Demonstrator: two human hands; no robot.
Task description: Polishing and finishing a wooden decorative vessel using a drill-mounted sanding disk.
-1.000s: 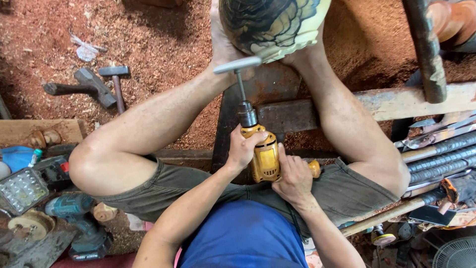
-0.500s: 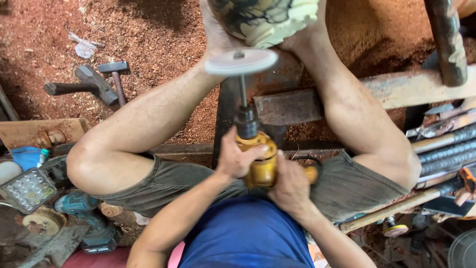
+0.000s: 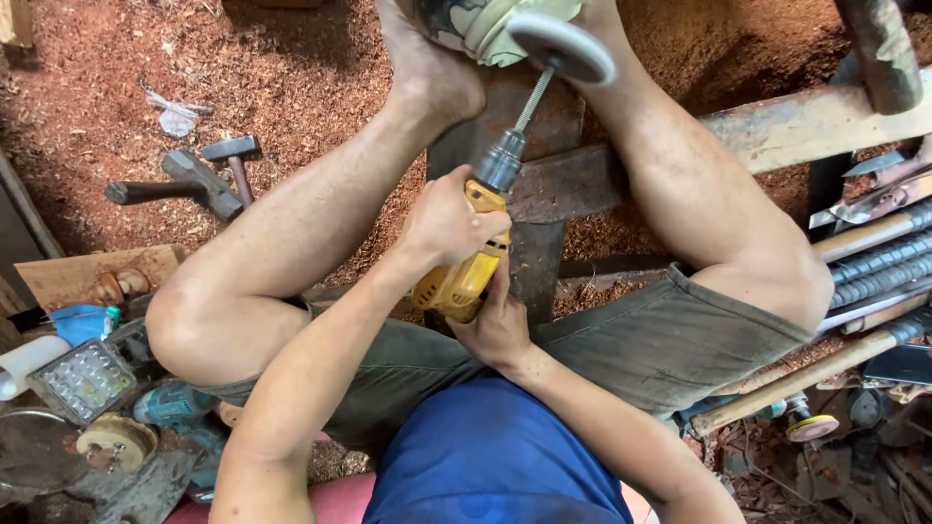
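Note:
I sit with bare legs spread over a wooden beam (image 3: 815, 121). Both my hands grip a yellow power drill (image 3: 464, 274): my left hand (image 3: 449, 223) wraps over its top near the chuck, and my right hand (image 3: 497, 325) holds its handle from below. A long shaft runs up from the drill to a grey round disc (image 3: 563, 46). The disc sits against a carved, patterned round wooden piece (image 3: 466, 24) held between my feet at the top edge.
Red sawdust (image 3: 291, 68) covers the ground. Two hammers (image 3: 209, 175) lie at the left. A teal power tool (image 3: 175, 403), a lamp panel (image 3: 83, 378) and a blue item (image 3: 83, 320) crowd the lower left. Tool handles and rods (image 3: 874, 262) lie at the right.
The drill has tilted to the right, and its disc has swung up and right against the carved piece. The view has shifted so the piece sits higher in frame.

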